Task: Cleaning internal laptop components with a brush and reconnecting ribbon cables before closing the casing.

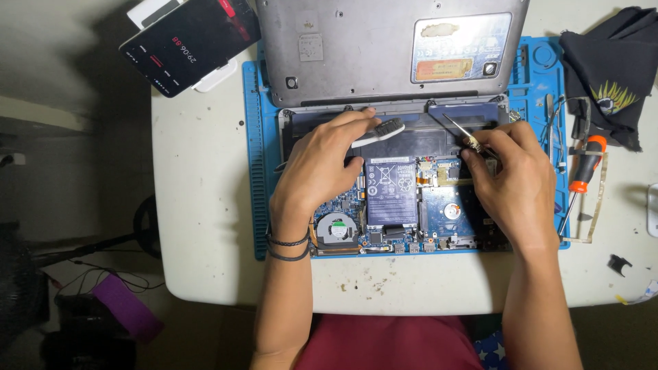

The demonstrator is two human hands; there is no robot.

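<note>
While the grey laptop's bottom cover (384, 48) already lies off, the opened laptop base (394, 199) rests on the blue mat (255, 171); left hand (322, 168) grasps a white brush (378, 131), right hand (510, 178) pinches a thin metal screwdriver (460, 131); boards remain mounted.

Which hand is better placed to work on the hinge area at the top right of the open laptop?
The right hand, probably: it holds a thin screwdriver whose tip points near that corner, while the left hand holds a white brush.

Blue mat (257, 171), orange-handled screwdriver (582, 171)
</note>
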